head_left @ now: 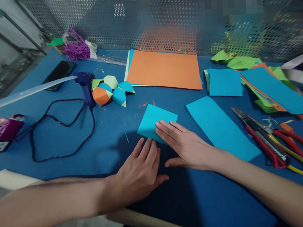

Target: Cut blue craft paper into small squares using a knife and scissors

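Observation:
A small square of blue paper (154,118) lies at the middle of the blue table. My right hand (182,142) rests with stretched fingers on the paper's right part and covers its lower right corner. By the paper's near edge is my left hand (139,166), its fingers extended and nothing seen in them; whether its fingertips touch the paper I cannot tell. To the right lies a longer blue paper strip (217,129). Left of the square is a thin blue paper sliver (127,137).
Scissors (293,145) and a cutter knife (262,137) lie right, below stacked blue squares (224,82) and strips (279,87). Orange sheets (164,69) lie at the back. Left are folded paper shapes (112,92), a glue gun (87,88) with its cord, and a phone (60,75).

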`<state>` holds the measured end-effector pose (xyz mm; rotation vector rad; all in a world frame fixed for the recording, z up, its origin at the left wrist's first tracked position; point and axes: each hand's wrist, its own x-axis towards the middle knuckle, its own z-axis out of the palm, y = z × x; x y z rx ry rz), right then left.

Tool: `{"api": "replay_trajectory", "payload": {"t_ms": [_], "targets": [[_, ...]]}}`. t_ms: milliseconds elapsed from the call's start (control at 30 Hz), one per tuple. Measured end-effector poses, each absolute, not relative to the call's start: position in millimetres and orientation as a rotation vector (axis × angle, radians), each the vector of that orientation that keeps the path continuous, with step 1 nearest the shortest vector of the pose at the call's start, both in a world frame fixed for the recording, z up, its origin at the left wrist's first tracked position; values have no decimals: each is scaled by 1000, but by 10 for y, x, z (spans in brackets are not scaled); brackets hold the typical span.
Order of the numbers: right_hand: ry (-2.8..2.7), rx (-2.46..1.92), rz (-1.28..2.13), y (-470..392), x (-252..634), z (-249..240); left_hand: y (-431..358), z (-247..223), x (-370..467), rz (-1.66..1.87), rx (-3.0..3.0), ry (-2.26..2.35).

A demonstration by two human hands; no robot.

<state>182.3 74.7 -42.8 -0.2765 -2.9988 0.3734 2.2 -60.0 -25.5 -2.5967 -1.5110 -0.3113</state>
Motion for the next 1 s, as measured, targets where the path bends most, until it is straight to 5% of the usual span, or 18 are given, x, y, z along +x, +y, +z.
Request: {"api": "replay_trajectory", "payload": {"t_ms": [400,833,1000], "targets": [[-3009,-290,464,754,1814,-430,-449,-291,-11,-344,-2664,-1410],[-3016,-93,1081,887,1590,-161,-374,-358,15,-499,-2742,-1493],[-3042,-94,1064,1041,1421,-230,-359,-334,14,-478,-2711,-1486]]}}
